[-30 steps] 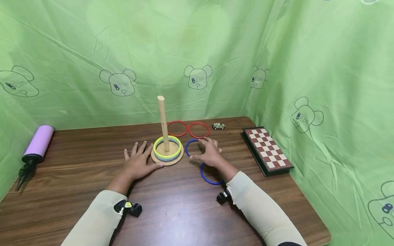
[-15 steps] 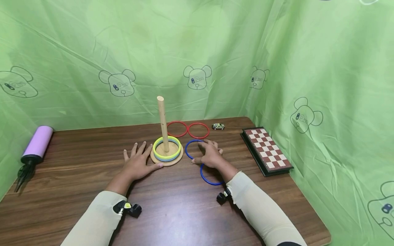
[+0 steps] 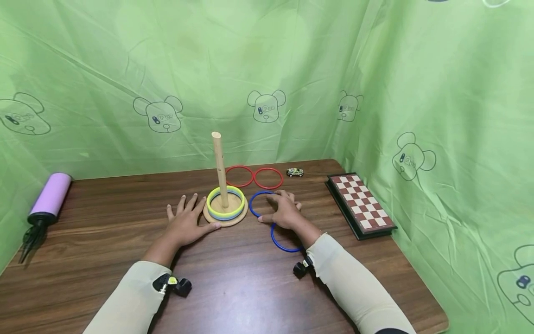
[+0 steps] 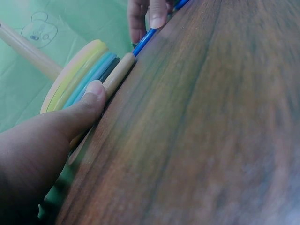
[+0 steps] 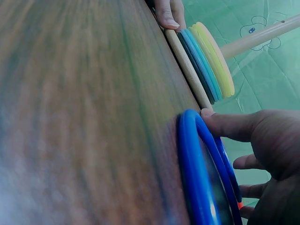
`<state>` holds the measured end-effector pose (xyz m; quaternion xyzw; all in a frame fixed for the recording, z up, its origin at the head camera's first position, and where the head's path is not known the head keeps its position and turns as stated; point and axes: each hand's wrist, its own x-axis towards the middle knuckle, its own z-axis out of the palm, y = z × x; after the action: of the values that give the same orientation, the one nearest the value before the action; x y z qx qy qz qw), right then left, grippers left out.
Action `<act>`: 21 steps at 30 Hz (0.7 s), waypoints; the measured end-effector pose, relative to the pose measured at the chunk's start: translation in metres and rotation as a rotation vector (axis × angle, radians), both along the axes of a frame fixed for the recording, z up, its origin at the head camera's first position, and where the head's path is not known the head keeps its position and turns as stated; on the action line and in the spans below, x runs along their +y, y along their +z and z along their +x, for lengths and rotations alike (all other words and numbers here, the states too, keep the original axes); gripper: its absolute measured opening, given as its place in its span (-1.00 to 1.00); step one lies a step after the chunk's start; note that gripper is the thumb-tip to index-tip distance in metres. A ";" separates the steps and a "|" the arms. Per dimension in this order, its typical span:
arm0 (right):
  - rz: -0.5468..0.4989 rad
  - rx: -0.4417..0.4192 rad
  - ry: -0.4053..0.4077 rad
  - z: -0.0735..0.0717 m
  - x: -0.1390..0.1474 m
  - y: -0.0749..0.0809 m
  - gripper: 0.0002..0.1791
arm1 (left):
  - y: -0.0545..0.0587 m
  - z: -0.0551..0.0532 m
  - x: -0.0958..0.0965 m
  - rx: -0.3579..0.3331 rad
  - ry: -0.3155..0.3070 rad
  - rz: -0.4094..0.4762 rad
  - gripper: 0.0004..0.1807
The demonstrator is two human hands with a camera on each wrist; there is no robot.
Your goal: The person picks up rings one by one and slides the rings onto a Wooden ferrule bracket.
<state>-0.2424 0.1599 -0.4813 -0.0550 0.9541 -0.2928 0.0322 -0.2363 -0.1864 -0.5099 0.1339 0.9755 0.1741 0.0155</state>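
Note:
My left hand (image 3: 186,224) rests beside the round wooden base (image 3: 225,223) of a ring-toss stand, fingers spread and thumb at the base's rim. An upright wooden peg (image 3: 221,171) rises from it. Stacked round the peg are yellow rings (image 4: 70,77) over light blue rings (image 4: 96,75) and a dark one (image 5: 190,56). To the stand's right, my right hand (image 3: 285,211) spans a blue ring (image 3: 252,202) lying on the table, thumb at its near edge and loosely extended fingers on the far side. A second blue ring (image 3: 283,248) lies nearer, partly under the right wrist.
Two red rings (image 3: 269,169) lie side by side behind the stand, a toy car (image 3: 295,172) to their right. A chessboard box (image 3: 363,204) stands at the table's right edge, a purple hand pump (image 3: 52,192) at its left. Green curtain (image 3: 208,55) surrounds the table.
The right thumb has slid slightly toward me along the blue ring's near edge. The left hand, the stand and the rings stay where they were.

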 end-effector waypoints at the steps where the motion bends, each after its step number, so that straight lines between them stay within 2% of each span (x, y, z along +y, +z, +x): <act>1: -0.010 0.004 0.002 0.000 0.000 0.000 -0.01 | 0.000 0.000 0.000 -0.001 0.001 0.002 0.33; 8: -0.074 0.051 0.023 0.001 -0.001 0.000 -0.02 | 0.000 0.001 -0.001 -0.009 0.003 0.007 0.32; 14: -0.153 0.131 0.014 0.002 -0.002 0.002 -0.08 | -0.001 0.000 -0.001 -0.005 0.003 0.005 0.33; 21: -0.166 0.191 0.011 0.002 -0.004 0.007 -0.14 | -0.002 -0.002 -0.001 -0.013 0.002 0.001 0.35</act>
<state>-0.2408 0.1555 -0.4743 -0.0904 0.9249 -0.3641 -0.0618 -0.2380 -0.1873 -0.5114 0.1318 0.9754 0.1754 0.0215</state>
